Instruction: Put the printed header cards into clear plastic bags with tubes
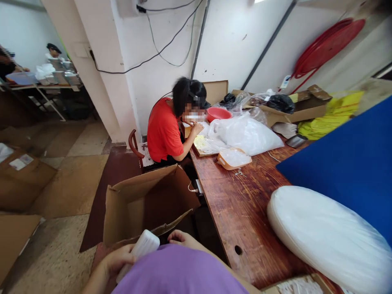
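My left hand (118, 259) is closed around a white block-shaped object with rounded edges (147, 243), tilted in front of my purple shirt. What kind of object it is, I cannot tell. My right hand (180, 237) is close by, with its fingers curled in and partly hidden behind the shirt; whatever they may hold does not show. Just beyond both hands stands an open cardboard box (131, 212), its visible inside dark.
A wooden table (226, 204) runs along my right, bearing a large white wrapped round bundle (330, 232), an orange tray (228, 165) and a clear plastic bag (248, 134). Across the box sits a person in red (163, 130), bent over the table. A blue panel (343, 151) rises at right.
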The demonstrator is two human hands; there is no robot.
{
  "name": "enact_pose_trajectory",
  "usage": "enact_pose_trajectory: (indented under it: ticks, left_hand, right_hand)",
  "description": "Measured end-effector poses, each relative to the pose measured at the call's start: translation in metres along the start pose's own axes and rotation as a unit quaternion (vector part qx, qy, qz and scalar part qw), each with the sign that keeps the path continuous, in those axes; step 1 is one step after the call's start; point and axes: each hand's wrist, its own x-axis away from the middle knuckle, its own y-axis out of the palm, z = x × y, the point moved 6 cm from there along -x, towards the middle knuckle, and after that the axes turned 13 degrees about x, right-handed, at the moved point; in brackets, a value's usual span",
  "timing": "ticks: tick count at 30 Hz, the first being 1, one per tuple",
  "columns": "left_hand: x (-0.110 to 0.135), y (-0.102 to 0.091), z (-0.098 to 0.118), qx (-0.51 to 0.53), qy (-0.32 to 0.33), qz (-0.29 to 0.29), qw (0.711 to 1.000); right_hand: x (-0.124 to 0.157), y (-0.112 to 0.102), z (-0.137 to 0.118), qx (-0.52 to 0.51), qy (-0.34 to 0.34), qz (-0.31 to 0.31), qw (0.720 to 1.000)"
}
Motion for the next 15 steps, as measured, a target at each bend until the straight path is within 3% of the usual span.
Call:
enact_pose_trajectory:
  ticks: [5, 10, 15]
  left_hand:
    - [0.027, 0.010, -0.015, 0.059, 0.059, 0.101, 0.991]
    - [0.048, 0.032, -0.034, 0.114, 0.071, 0.209, 0.969]
    - [0.059, 0.043, -0.060, 0.141, 0.089, 0.312, 0.935]
  right_hand:
    - [-0.020, 0.010, -0.014, 0.076, -0.022, -0.094, 0.992]
    - [-0.028, 0.011, -0.005, 0.111, -0.033, -0.155, 0.981]
    - [-0.029, 0.017, 0.004, 0.118, -0.036, -0.197, 0.973]
